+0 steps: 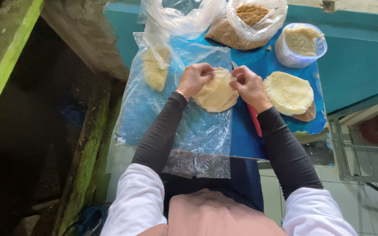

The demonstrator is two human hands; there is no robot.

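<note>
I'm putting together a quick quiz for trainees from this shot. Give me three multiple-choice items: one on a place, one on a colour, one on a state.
1. Where does the stack of wrappers lie?
A. to the right of the right hand
B. inside the plastic tub
C. on the floor

2. What colour is the table top?
A. red
B. blue
C. white

3. How is the pale round wrapper held?
A. by the left hand alone
B. by neither hand
C. by both hands at its top edge

Answers: 1 A, the stack sits just beyond the right hand. 2 B, the bare surface is blue. 3 C, the left hand and right hand both pinch its top edge.
</note>
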